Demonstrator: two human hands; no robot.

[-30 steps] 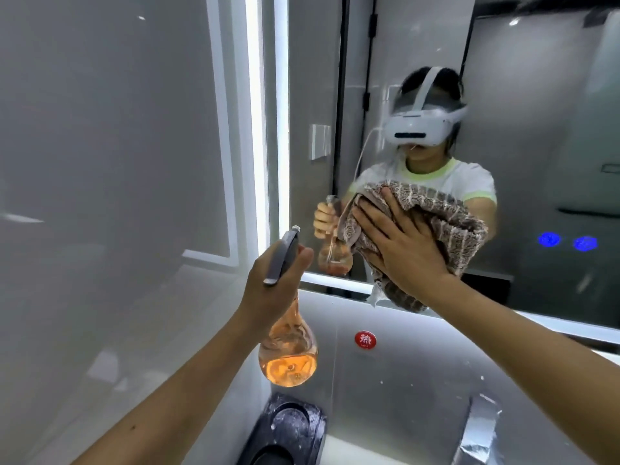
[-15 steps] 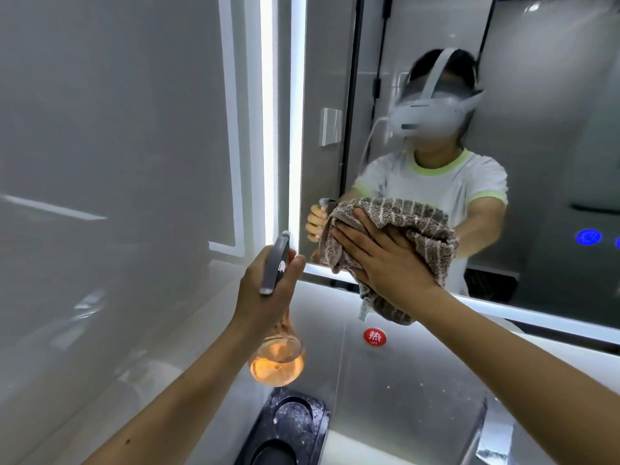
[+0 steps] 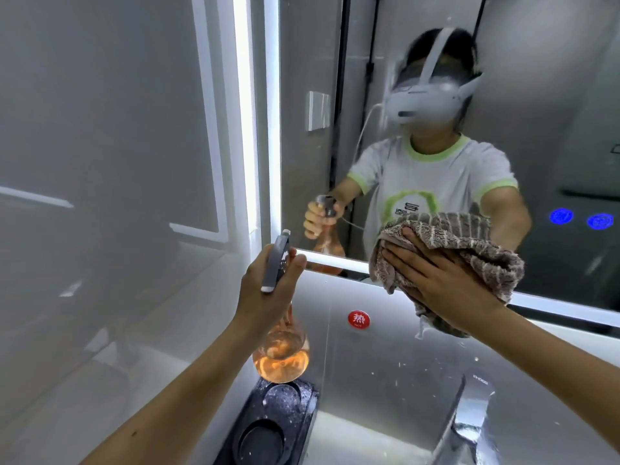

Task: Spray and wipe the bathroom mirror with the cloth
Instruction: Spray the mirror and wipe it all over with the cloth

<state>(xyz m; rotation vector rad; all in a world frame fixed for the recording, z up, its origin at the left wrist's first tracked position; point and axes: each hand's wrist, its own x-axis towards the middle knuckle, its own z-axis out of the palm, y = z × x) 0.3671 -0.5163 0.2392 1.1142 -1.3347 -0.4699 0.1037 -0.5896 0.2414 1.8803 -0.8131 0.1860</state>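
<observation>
The bathroom mirror (image 3: 523, 95) fills the upper right, framed by a lit white strip. My right hand (image 3: 439, 283) lies flat, fingers spread, pressing a brown striped cloth (image 3: 476, 250) against the mirror's lower edge. My left hand (image 3: 268, 290) grips the grey trigger head of a spray bottle (image 3: 281, 354), a clear round bottle with orange liquid, held upright in front of the mirror's lower left corner. The mirror reflects me with both hands.
Below the mirror is a glossy grey wall panel with a red round sticker (image 3: 358, 319). A black tray with round recesses (image 3: 271, 427) sits under the bottle. A chrome faucet (image 3: 466, 421) stands at lower right. A grey wall lies to the left.
My right hand slid the cloth down and then to the right along the mirror's lower edge. My left hand kept the bottle in about the same place.
</observation>
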